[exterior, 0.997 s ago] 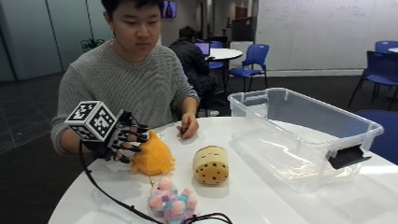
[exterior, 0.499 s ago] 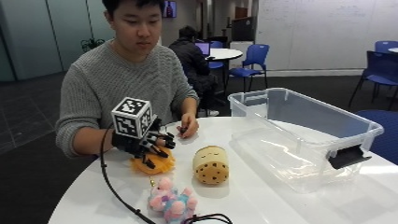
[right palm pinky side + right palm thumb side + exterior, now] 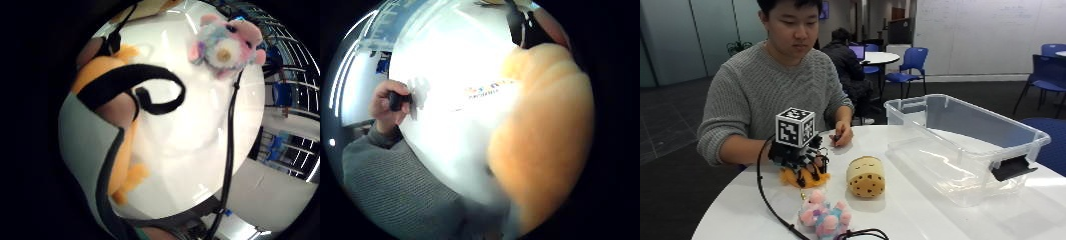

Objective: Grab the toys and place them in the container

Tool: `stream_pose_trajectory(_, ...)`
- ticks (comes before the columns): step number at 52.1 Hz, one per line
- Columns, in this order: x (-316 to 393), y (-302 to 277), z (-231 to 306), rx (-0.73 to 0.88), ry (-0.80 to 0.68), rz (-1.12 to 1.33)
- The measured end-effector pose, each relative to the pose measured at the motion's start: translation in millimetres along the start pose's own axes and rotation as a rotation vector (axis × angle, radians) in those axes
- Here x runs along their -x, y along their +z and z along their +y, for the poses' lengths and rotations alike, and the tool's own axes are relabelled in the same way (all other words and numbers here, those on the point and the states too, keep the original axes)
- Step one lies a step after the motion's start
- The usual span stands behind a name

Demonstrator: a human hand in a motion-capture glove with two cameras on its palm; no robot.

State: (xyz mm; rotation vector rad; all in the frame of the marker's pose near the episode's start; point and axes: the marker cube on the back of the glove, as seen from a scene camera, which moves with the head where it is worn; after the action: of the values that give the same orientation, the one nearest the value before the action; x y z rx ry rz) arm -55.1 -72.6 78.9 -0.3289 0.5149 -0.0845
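The orange plush toy (image 3: 802, 177) lies on the white round surface (image 3: 926, 220) in the lower left part of the outside view, almost covered by the right hand (image 3: 800, 159). The gloved fingers are curled down over the top of the toy and hold it — only an orange fringe shows under and around them. In the thumb side palm view the same toy (image 3: 545, 135) fills a large part of the picture, so it is very close to the palm; in the little finger side palm view its orange body (image 3: 107, 95) shows behind the black straps, with bare white surface (image 3: 200, 150) next to it.

Just to the right of it, near the middle of the frame, stands the tan cylinder-shaped plush with dark dots (image 3: 865, 176), apart from the hand. Below both, close to the bottom edge of the frame, is the pink and blue fluffy toy (image 3: 824, 215), near the front edge of the surface; a black cable runs beside it.

The clear plastic container (image 3: 966, 145) sits at the right side, open at the top, with a dark latch (image 3: 1010, 167) on its near end. Between the cylinder plush and the container wall there is a free strip of surface.

The bare left hand (image 3: 840, 136) rests on the surface behind the toys, holding a small dark object.
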Motion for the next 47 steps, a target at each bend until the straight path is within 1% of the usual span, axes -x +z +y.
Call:
stream_pose_trajectory(8,-6,-10,-5,-0.105,-0.027,-0.052)
stream_pose_trajectory(14,-7,-33,-5,-0.154,-0.022,-0.131)
stream_pose_trajectory(20,-11,-85,-6,-0.247,-0.027,-0.195)
stream_pose_trajectory(29,-20,-166,-13,-0.381,-0.039,-0.143)
stream_pose_trajectory(33,-19,-191,-18,-0.404,-0.055,-0.13)
stream_pose_trajectory(39,-8,-205,-30,-0.411,-0.099,-0.161)
stream_pose_trajectory(47,33,-228,-74,-0.43,-0.224,-0.354)
